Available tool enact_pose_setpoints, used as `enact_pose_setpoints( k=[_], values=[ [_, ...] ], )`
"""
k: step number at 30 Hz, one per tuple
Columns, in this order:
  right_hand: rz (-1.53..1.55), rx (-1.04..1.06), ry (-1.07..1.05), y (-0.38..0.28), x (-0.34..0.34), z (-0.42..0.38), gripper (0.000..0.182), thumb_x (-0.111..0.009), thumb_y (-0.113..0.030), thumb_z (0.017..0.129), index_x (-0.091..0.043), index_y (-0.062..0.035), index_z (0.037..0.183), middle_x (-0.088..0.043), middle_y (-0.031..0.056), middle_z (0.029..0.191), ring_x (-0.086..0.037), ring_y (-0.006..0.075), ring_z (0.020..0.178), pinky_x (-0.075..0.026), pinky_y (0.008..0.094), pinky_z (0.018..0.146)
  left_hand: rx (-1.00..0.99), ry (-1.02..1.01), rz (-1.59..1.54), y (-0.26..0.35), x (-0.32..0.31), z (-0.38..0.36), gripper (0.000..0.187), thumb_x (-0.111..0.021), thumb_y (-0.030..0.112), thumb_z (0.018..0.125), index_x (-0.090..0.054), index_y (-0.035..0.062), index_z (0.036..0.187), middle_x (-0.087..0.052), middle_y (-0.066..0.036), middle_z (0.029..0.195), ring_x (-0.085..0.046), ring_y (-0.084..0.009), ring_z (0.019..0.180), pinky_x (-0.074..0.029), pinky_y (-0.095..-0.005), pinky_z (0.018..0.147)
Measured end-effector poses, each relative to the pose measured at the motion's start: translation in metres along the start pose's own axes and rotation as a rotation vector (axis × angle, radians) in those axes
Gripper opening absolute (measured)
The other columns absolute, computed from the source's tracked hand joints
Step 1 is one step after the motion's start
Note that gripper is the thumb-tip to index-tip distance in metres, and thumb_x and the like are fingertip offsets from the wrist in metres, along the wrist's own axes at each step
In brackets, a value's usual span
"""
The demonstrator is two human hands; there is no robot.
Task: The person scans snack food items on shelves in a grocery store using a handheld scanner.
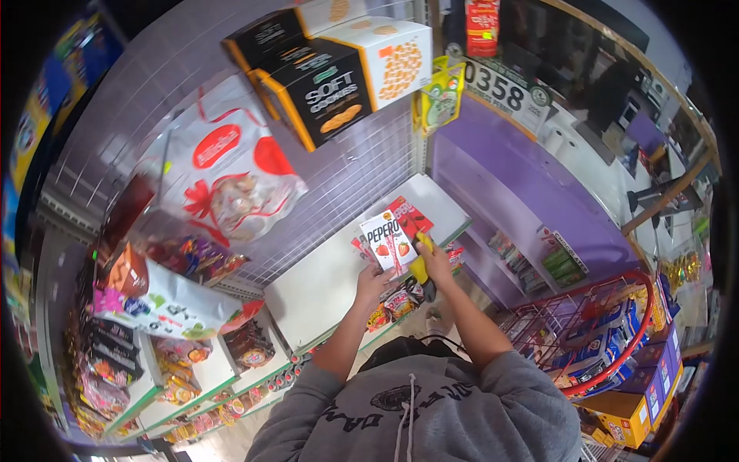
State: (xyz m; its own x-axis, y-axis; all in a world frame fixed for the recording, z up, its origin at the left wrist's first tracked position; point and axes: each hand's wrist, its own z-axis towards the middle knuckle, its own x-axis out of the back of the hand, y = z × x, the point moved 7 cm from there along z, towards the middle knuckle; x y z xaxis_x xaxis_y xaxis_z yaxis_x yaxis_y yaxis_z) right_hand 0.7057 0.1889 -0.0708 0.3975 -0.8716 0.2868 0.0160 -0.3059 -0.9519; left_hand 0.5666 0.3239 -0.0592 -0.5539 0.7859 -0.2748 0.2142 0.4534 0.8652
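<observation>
My left hand [372,282] is closed on the lower left edge of a white Pepero box [385,240] with strawberries printed on it. Behind that box, a red Pepero box [410,217] shows at the upper right, and a bit of red packaging sticks out at the left. My right hand [436,264] is wrapped round a yellow-and-black price label gun [419,269], close against the right side of the white box. Both hands are over the front edge of a white shelf [312,296].
Black-and-white Soft Cookies boxes [331,88] and a large white-and-red bag [231,173] stand out from the wire grid. Snack packs fill lower shelves at left. At right is a red wire basket [593,323] with blue packs, near purple boxes [647,385].
</observation>
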Motion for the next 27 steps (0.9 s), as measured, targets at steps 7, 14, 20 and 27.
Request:
enact_pose_setpoints(
  k=[7,14,20,27],
  values=[
    [-0.203,-0.221,0.375,0.101,0.142,0.053,0.036,-0.062,-0.032,0.084,-0.063,-0.0007,0.102,-0.066,0.0194,0.087,-0.064,0.0321,0.082,-0.047,0.0403,0.073,0.068,0.000,-0.043,-0.049,-0.022,0.121,0.038,-0.058,-0.005,0.084,-0.049,0.0023,0.120,-0.057,-0.012,0.108,-0.060,-0.0233,0.095,-0.058,-0.0375,0.080],
    [-0.548,-0.406,0.694,0.137,0.279,0.059,0.026,-0.055,-0.018,0.083,-0.060,-0.0048,0.105,-0.064,0.0204,0.104,-0.060,0.0413,0.097,-0.047,0.0499,0.083,-0.010,0.260,-0.073,-0.049,-0.043,0.172,0.069,-0.054,-0.010,0.084,-0.020,0.0068,0.141,-0.044,-0.018,0.126,-0.058,-0.0290,0.101,-0.057,-0.0421,0.082],
    [-0.983,-0.512,0.435,0.199,0.355,0.102,0.033,-0.050,-0.023,0.086,-0.059,-0.0090,0.115,-0.059,0.0176,0.118,-0.058,0.0384,0.106,-0.047,0.0482,0.088,0.082,0.252,0.155,-0.089,-0.018,0.215,0.074,-0.053,-0.012,0.080,-0.018,0.0071,0.143,-0.048,-0.017,0.121,-0.057,-0.0289,0.100,-0.055,-0.0382,0.077],
    [-1.046,-0.539,0.444,0.328,0.392,0.138,0.043,-0.046,-0.033,0.090,-0.055,-0.0086,0.124,-0.055,0.0178,0.126,-0.053,0.0365,0.114,-0.044,0.0467,0.094,0.112,0.282,0.252,-0.081,-0.027,0.199,0.060,-0.056,-0.008,0.079,-0.033,0.0022,0.134,-0.052,-0.014,0.113,-0.057,-0.0229,0.092,-0.052,-0.0324,0.065]
  ],
)
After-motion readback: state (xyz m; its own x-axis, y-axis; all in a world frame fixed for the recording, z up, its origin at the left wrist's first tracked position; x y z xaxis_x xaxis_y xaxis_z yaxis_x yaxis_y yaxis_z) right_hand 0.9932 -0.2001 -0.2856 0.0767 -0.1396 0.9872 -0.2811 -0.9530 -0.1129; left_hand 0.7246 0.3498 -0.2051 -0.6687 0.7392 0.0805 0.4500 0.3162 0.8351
